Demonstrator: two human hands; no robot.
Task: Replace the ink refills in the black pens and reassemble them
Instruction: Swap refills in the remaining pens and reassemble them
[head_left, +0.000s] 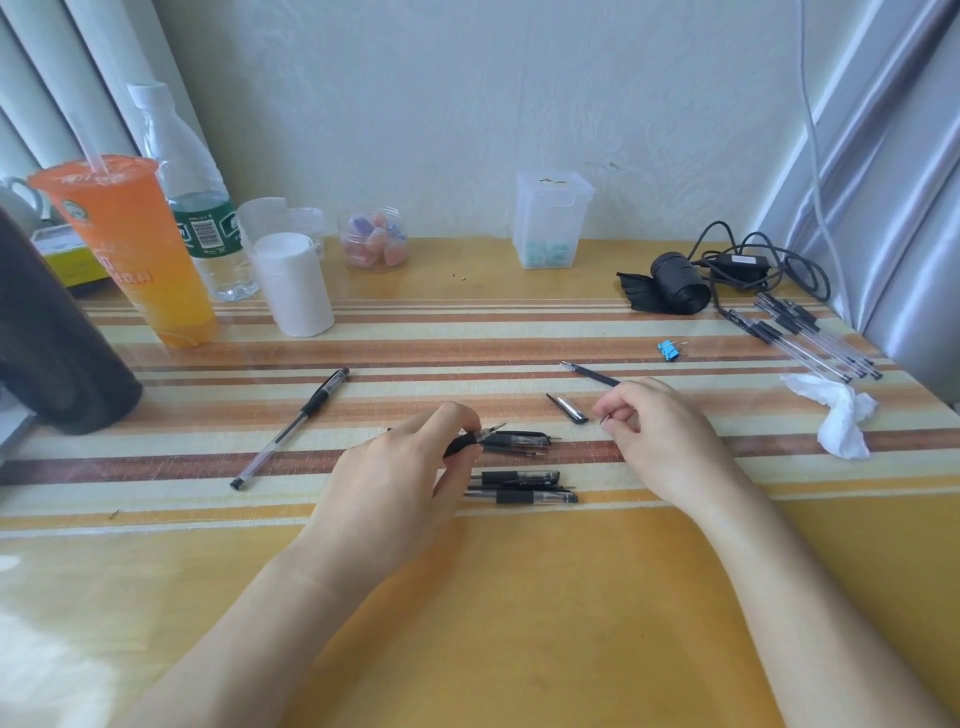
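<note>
My left hand (400, 467) grips a black pen barrel (475, 438) by its rubber grip, tip pointing right. My right hand (654, 431) pinches a small thin metal piece (603, 420) between thumb and fingers; I cannot tell what it is. A dark ink refill (589, 372) lies just beyond my right hand. A loose black pen cap (569, 408) rests between my hands. Several black pens (524, 486) lie in a cluster under my left hand's fingers. One assembled pen (291, 428) lies diagonally to the left.
An orange drink cup (127, 249), water bottle (200, 208), white roll (293, 283), candy jar (373, 244) and plastic box (550, 221) stand along the back. A black roll with cables (680, 283), more pens (810, 332), a blue clip (669, 351) and crumpled tissue (841, 415) sit right.
</note>
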